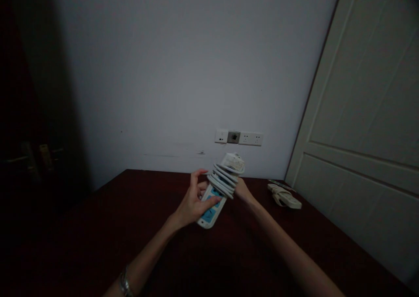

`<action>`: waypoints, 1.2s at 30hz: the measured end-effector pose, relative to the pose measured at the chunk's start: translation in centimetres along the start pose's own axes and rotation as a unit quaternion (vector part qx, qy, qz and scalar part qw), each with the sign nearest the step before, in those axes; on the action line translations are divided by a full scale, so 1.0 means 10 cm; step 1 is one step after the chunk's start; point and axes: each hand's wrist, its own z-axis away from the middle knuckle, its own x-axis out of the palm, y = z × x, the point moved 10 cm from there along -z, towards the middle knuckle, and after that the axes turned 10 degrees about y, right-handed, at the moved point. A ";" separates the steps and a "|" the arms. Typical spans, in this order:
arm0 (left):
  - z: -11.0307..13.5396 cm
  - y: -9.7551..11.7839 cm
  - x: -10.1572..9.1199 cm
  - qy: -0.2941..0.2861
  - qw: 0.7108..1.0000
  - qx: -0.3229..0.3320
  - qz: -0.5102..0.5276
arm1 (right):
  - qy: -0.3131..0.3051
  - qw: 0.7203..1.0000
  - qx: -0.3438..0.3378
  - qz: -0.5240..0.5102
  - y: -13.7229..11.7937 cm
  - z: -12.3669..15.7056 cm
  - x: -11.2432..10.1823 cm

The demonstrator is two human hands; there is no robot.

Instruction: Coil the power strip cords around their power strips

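Note:
My left hand [193,203] grips a white power strip [207,222] with blue socket faces, its thumb lying across the front. The strip is held tilted above the dark red table, its upper end leaning right. Several turns of a white cord [224,181] are wound around its upper half. At the far end of the strip a white piece with a pale label [234,161] shows. My right hand [241,190] is behind the coils on the right side; its fingers are hidden, so what they hold cannot be seen.
On the right of the dark red table [147,192] lies a long whitish object [284,197] with a band around it, beside a thin flat piece [282,185]. Wall sockets [250,138] sit behind the table. A pale panelled door [360,157] stands along the right side.

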 end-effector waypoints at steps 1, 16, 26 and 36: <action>-0.02 -0.02 -0.03 0.011 1.000 0.000 0.010 | 0.027 0.999 0.013 -0.017 0.07 0.05 -0.05; -0.29 -0.35 -0.38 0.134 0.990 0.013 0.044 | 0.097 0.989 -0.063 -0.096 -0.34 0.53 -0.14; -0.21 -0.62 -0.47 0.134 0.979 -0.125 0.091 | -0.024 0.952 -0.233 0.197 -0.33 0.50 -0.17; 0.00 -0.50 0.01 -0.093 0.967 -0.143 0.192 | 0.058 0.934 -0.238 0.259 -0.19 0.08 -0.63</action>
